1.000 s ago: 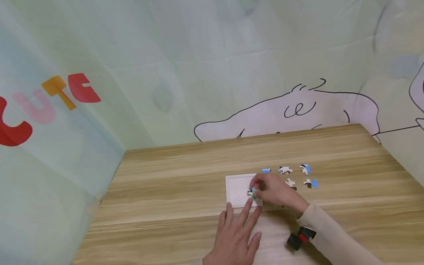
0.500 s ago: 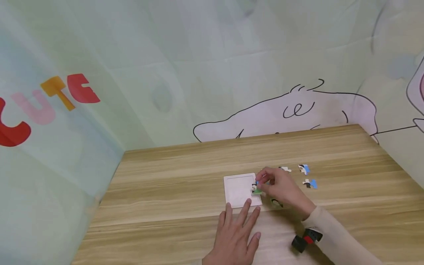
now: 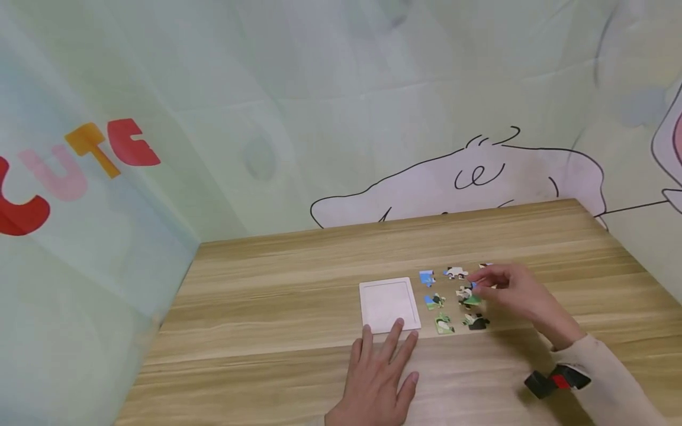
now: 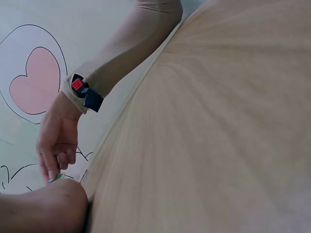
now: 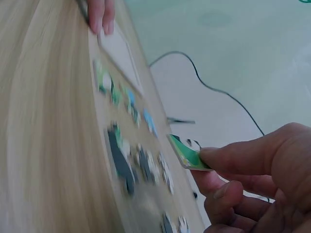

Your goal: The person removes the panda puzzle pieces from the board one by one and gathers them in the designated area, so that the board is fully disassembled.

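Note:
My right hand point(image 3: 524, 299) pinches a jigsaw piece point(image 5: 184, 154) with green and white print between thumb and fingers. In the head view the piece overlaps the loose pieces to the right of the white puzzle frame point(image 3: 385, 303). My left hand point(image 3: 377, 376) lies with fingers straight and spread, fingertips on the frame's near edge. Nothing lies inside the frame. Two rows of loose pieces are beside it, among them a blue piece point(image 3: 427, 277), a green piece point(image 3: 444, 324) and a dark one point(image 3: 476, 322). The right hand partly hides the pieces farthest right.
The wooden table point(image 3: 277, 296) extends to a fabric wall point(image 3: 256, 118) with cartoon drawings at the back and left. A black and red wrist camera point(image 3: 556, 380) sits on the right wrist, beside the beige sleeve point(image 3: 613, 378).
My right hand has carried the pinched piece off the frame to the right, over the loose pieces, uncovering those it had hidden. The left hand stays in place.

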Available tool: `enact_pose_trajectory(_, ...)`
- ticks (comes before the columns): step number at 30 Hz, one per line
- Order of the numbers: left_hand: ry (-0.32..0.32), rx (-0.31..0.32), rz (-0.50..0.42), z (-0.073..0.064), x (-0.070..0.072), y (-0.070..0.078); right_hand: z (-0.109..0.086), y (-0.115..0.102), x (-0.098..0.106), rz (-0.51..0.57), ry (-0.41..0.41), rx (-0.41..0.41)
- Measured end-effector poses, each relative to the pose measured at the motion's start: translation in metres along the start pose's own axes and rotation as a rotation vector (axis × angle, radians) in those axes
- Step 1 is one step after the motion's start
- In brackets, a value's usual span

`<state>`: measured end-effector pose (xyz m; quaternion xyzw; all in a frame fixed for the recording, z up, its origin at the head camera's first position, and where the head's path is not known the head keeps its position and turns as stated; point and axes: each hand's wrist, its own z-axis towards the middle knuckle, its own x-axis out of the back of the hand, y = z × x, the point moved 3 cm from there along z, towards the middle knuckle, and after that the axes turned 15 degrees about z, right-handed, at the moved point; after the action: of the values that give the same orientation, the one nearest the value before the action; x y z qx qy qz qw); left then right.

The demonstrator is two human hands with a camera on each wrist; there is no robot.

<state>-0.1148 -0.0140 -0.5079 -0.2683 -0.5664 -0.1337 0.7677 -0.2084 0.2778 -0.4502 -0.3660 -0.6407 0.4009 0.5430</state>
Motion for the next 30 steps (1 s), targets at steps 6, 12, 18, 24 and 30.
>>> enact_pose_trajectory(6, -0.014, -0.002, -0.018, 0.000, 0.000, -0.001, -0.013, 0.018, 0.023, -0.068, -0.076, 0.010)
enact_pose_trajectory(12, -0.035, -0.008, -0.025, 0.000, 0.001, -0.001, -0.024, 0.033, 0.033, -0.152, -0.091, 0.034)
enact_pose_trajectory(18, -0.044, -0.010, -0.023, 0.001, 0.001, 0.000, -0.027, 0.039, 0.032, -0.260, -0.016, 0.072)
enact_pose_trajectory(24, -0.071, 0.009, -0.017, 0.000, 0.003, -0.003, -0.028, 0.036, 0.025, -0.260, 0.037, 0.081)
enact_pose_trajectory(30, -0.038, 0.046, -0.031, -0.003, 0.005, -0.020, -0.025, 0.021, 0.024, -0.234, 0.168, 0.199)
